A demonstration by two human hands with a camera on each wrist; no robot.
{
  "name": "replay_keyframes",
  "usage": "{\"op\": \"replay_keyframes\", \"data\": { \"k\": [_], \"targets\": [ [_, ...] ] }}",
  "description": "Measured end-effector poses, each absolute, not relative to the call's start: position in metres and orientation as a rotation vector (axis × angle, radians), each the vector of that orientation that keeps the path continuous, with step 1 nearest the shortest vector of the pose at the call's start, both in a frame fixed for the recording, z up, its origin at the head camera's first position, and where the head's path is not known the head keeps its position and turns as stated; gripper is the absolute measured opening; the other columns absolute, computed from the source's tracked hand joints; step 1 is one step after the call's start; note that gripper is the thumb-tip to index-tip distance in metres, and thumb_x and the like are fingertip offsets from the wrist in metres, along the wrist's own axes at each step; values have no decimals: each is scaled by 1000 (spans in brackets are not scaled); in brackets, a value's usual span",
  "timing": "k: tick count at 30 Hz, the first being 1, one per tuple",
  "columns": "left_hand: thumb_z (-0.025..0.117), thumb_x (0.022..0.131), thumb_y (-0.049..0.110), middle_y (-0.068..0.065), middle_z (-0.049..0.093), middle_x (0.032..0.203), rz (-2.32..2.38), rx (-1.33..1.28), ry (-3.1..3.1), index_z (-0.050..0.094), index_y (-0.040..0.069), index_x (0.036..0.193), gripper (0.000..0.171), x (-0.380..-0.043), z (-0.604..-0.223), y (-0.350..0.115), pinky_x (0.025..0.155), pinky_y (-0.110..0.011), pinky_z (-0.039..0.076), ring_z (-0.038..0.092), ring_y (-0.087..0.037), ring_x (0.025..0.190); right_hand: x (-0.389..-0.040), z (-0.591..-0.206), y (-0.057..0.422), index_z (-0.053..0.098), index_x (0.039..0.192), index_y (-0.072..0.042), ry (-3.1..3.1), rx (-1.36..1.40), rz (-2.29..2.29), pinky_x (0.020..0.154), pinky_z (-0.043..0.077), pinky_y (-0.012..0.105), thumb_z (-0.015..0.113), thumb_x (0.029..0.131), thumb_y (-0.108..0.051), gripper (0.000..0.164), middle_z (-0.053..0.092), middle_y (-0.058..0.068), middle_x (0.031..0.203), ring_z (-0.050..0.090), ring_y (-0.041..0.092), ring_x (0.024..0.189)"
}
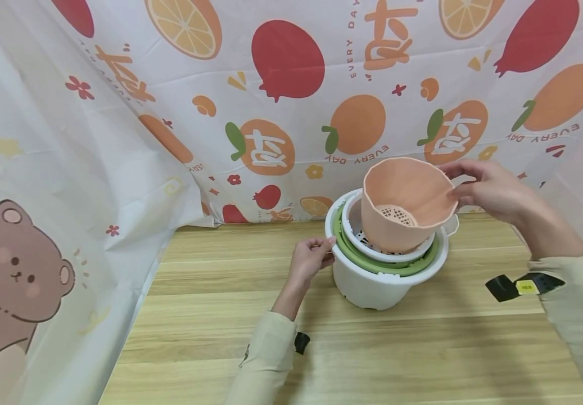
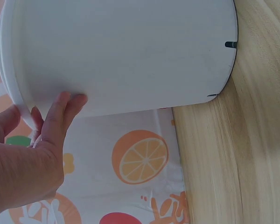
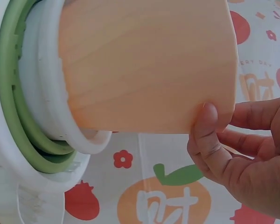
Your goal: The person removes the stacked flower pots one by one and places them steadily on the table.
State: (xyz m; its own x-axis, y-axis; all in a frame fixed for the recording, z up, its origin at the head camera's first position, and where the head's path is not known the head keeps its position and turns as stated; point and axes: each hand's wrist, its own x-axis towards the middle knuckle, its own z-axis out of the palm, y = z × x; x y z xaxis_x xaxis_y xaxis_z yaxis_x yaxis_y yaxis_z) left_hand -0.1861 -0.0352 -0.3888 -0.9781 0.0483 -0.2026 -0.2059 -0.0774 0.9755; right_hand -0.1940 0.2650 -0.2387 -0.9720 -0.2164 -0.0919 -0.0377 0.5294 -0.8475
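Observation:
A peach-coloured flowerpot [image 1: 397,236] with a grid of holes in its bottom is tilted, its lower part inside a nested stack. My right hand [image 1: 488,188] pinches its rim between thumb and fingers, seen close in the right wrist view [image 3: 252,144]. Around it sit a smaller white pot [image 1: 348,230], a green pot [image 1: 354,257] and a large white pot [image 1: 367,287] on the outside. My left hand [image 1: 310,259] grips the large white pot's rim at its left; in the left wrist view the thumb [image 2: 7,122] lies over the rim and fingers touch the outer wall.
The stack stands on a wooden table [image 1: 220,315] near its back edge. Behind hangs a white fruit-print curtain [image 1: 291,129], close to the pots. Another sheet with a bear print [image 1: 18,270] drapes down at the left.

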Motion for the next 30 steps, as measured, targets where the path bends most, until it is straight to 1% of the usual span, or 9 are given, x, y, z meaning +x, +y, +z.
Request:
{"op": "replay_keyframes", "data": {
  "k": [4,9,12,14,19,21,27,30],
  "targets": [
    [62,88,18,-15,65,86,2184,-167,2017,60,-8,95,27,-185,-388,-35,71,-28,56,63,-16,73,-193,-236,269,35,134,0,2605,-198,-1406,74,54,22,49,91,0,45,39,14,126,60,11,84],
    [62,88,17,-16,65,87,2184,-165,2015,59,-9,95,27,-185,-388,-35,71,-29,56,63,-16,74,-192,-233,275,41,131,-1,2677,-207,-1401,72,54,21,52,90,-3,42,46,9,116,61,11,82],
    [62,88,18,-15,65,87,2181,-158,2010,60,-9,96,27,-186,-388,-36,71,-29,56,63,-16,74,-191,-231,280,42,130,-2,2675,-212,-1449,71,55,23,54,90,-3,41,46,7,113,61,12,81],
    [61,89,16,-16,65,87,2169,-158,2014,59,-9,96,27,-182,-380,-36,73,-30,56,62,-15,74,-190,-231,282,42,130,-2,2668,-203,-1479,71,55,23,54,90,-3,42,46,6,113,62,12,81],
    [58,91,12,-16,64,86,2147,-153,2039,58,-12,96,24,-170,-359,-35,76,-32,55,61,-14,73,-188,-229,290,46,127,-7,2675,-195,-1520,70,55,22,58,88,-4,41,51,-2,110,61,10,83],
    [58,90,12,-15,64,85,2145,-151,2041,58,-12,95,24,-172,-363,-35,75,-32,55,61,-14,73,-187,-228,293,48,125,-10,2684,-195,-1540,68,55,22,59,88,-3,39,53,-5,107,61,10,82],
    [62,88,17,-14,64,86,2155,-171,2006,60,-9,96,26,-187,-386,-36,73,-31,56,62,-15,74,-186,-228,300,54,118,-16,2694,-223,-1621,63,56,24,57,86,3,37,58,-5,102,61,11,78],
    [62,88,19,-14,65,87,2164,-180,2001,60,-8,95,27,-188,-389,-35,72,-30,56,63,-16,74,-185,-229,305,57,115,-20,2695,-222,-1657,62,56,24,58,86,5,38,59,-5,101,60,11,77]
  ]
}}
